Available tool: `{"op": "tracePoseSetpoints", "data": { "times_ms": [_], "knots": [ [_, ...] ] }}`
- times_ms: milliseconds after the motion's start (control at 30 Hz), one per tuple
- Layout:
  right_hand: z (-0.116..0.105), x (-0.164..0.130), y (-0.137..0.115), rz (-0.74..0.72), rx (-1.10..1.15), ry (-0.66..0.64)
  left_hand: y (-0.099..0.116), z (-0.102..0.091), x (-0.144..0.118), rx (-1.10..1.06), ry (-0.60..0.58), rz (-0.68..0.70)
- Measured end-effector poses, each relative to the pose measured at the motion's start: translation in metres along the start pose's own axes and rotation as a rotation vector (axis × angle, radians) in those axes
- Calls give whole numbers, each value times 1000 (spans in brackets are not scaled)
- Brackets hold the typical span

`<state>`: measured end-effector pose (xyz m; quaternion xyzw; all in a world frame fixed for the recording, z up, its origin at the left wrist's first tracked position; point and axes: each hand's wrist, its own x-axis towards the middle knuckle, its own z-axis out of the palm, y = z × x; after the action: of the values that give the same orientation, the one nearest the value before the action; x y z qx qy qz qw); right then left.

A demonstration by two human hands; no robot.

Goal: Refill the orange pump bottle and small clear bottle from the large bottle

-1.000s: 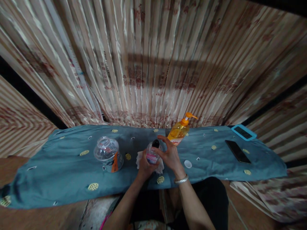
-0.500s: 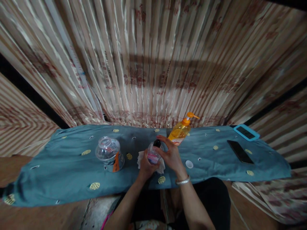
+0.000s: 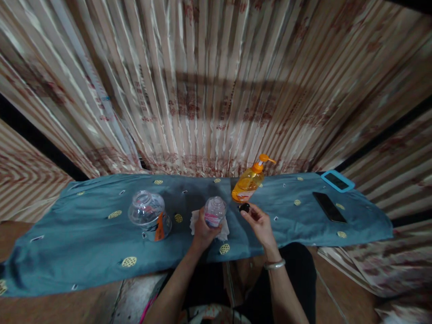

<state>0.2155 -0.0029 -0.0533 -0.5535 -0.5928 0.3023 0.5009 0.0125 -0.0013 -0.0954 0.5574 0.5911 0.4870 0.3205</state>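
A striped curtain (image 3: 216, 85) fills the whole upper half of the frame. Below it, one counter runs across the middle from edge to edge, draped in a blue cloth (image 3: 84, 252) dotted with yellow patches.

One large clear jar (image 3: 149, 215) with an orange label stands left of centre. One orange pump bottle (image 3: 249, 183) stands tilted in the frame just right of centre, near the curtain. At the right side lie two flat devices: one dark phone (image 3: 329, 207) and, beyond it toward the upper right, one phone in a light blue case (image 3: 337, 181).

At the centre, one small clear bottle (image 3: 214, 212) with a pink label stands upright, its mouth uncovered, on one crumpled white tissue (image 3: 209, 226). The left hand (image 3: 202, 231) is wrapped around the lower part of this bottle from the near side, fingers curled on its body.

The right hand (image 3: 259, 222) is just right of the bottle and apart from it, below the pump bottle. Its thumb and fingertips are pinched on one small black cap (image 3: 244, 207), held at the hand's upper left tip, between the small bottle and the pump bottle. A metal bangle (image 3: 274, 264) circles the right wrist.
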Motion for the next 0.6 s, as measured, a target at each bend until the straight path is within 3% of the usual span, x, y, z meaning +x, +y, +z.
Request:
{"op": "tracePoseSetpoints", "data": {
  "times_ms": [133, 267, 433, 600],
  "knots": [
    [7, -21, 44, 36, -223, 65, 1, 0, 0, 13, -6, -24],
    [17, -30, 65, -22, -328, 84, 4, -1, 0, 13, 1, -20],
    [17, -38, 68, -73, -388, 135, 3, -1, -1, 33, 11, -41],
    [11, -51, 54, -95, -402, 180, 1, -3, -3, 0, -9, -25]
  ]
}}
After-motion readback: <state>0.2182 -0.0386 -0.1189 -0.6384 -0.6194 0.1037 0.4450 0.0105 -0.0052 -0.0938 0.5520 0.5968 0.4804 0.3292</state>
